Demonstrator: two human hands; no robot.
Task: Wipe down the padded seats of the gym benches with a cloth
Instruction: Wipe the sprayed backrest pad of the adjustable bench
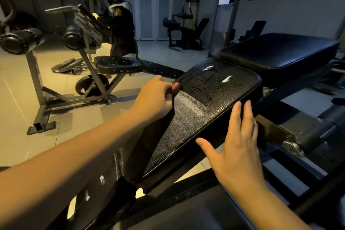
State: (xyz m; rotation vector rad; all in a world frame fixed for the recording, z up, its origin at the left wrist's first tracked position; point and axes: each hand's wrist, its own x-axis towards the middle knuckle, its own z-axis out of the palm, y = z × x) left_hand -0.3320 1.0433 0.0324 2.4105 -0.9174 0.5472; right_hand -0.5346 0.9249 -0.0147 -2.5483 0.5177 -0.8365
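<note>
Head view, at the fingers first: the left hand [155, 97] is curled closed on a dark cloth [172, 97], fingers bunched over a wad of it at the left edge of the seat pad [214, 99]. The cloth is nearly the colour of the upholstery; its full extent cannot be made out, though a dark fold appears to hang below the fist. The right hand [237, 147] holds nothing. Its fingers are extended and slightly spread, thumb out to the side, palm facing the pad's near right edge; whether it touches the edge or hovers just beside it cannot be told.

Seat pad: black, pebble-grained vinyl, tilted, set on a dark steel frame [276, 130]. Beads of liquid and two pale streaks sit on its far half; a lighter band runs from beside the left fist toward the near end.

Handling judgement: the cloth is light, soft and likely damp, so it will bunch and slip unless kept wadded under the palm with flat pressure. The vinyl is firm over padding, slick where wet, not fragile. The bench looks heavy and stable; bracing at the pad's side edge seems adequate.

Beyond, a second pad [280, 50] adjoins the far end; another person [121, 30] stands at a machine [84, 43].
</note>
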